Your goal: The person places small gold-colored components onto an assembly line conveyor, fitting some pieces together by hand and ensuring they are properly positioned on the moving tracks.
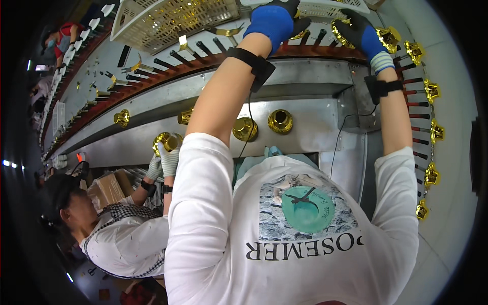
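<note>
R hand [363, 36] on shiny gold pc [340, 35]; roundish, ridged

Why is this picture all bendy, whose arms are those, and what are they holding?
Those arms are a person's, not a machine's. A wide camera on their head looks down, so straight edges bend. The gloved left hand is by a row of dark pegs; what it holds, if anything, is hidden. The gloved right hand is on a gold piece and seems to hold it. Nearer, gold pots stand on a metal ledge. A pale basket farther off holds gold bits. On the left, a co-worker in white gloves holds another gold pot.
</note>
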Demonstrator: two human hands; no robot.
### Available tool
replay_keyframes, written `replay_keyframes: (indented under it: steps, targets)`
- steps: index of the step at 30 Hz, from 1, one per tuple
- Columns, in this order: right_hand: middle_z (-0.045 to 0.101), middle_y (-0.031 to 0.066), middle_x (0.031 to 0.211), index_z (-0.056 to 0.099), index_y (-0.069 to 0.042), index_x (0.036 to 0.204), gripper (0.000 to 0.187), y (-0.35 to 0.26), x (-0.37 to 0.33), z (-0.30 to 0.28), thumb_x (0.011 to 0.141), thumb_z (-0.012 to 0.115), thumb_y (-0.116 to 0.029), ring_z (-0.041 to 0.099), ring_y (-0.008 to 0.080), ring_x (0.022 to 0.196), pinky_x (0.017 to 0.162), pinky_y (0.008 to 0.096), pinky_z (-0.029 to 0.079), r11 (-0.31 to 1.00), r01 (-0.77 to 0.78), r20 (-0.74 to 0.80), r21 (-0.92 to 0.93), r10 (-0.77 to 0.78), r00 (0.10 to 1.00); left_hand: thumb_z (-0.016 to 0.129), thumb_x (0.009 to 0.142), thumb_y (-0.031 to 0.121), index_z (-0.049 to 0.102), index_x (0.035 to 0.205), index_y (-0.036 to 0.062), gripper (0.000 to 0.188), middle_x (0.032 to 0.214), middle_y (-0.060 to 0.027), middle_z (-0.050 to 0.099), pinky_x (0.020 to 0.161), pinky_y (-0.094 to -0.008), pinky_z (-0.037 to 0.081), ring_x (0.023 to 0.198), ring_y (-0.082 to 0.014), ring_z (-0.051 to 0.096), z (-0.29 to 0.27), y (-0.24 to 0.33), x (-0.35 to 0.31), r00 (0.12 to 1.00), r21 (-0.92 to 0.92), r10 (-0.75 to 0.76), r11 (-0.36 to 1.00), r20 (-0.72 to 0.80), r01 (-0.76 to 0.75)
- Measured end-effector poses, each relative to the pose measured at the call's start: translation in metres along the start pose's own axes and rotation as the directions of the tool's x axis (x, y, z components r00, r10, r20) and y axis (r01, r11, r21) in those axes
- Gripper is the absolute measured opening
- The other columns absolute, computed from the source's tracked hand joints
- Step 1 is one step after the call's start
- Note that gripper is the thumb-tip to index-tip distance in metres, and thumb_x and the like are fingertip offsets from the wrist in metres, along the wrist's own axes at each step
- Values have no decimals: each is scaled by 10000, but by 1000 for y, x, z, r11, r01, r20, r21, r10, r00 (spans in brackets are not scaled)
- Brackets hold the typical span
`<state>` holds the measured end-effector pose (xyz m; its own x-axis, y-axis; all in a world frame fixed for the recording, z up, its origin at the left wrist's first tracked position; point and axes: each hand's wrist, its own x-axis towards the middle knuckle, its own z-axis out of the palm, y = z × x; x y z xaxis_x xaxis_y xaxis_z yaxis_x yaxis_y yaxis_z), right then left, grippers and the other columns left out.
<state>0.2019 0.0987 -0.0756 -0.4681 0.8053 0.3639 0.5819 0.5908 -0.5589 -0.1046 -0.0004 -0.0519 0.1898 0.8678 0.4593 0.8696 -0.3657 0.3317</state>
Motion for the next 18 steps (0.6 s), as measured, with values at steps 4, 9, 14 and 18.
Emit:
replay_keyframes:
  steps: [4,9,14,18]
  targets:
    - [757,215,1222,659,-13,1415,570,-59,-27,17,984,780,-368,752,335,1085,955,414,592,961,26,-66,-275,-46,997,723,973,467,697,1312,81,515,1043,-249,750,773,-543,574,920,-454,723,-38,-12,-40,996,19,61,998,60,-63]
    - [766,198,1097,718,-75,1312,508,-158,-93,25,885,860,-311,738,396,964,841,473,603,970,241,-146,-9,-240,960,879,895,335,731,1286,73,493,980,-132,747,752,-417,592,832,-304,731,-95,18,-153,997,-215,-66,975,-36,57]
    - [757,222,1152,653,-47,1411,619,-132,-184,142,894,810,-350,734,414,990,888,509,590,989,75,414,128,-122,902,817,913,402,723,1277,64,505,1008,-207,763,737,-496,585,852,-398,736,-2,-37,-309,881,-158,-350,897,319,414]
    - [735,251,1171,636,-47,1427,655,-116,-211,214,882,781,-381,719,438,1038,911,532,574,999,52,560,-12,-36,828,806,907,488,693,1340,52,625,1012,-226,768,771,-530,594,900,-425,747,46,-46,-347,814,74,-440,891,378,447]
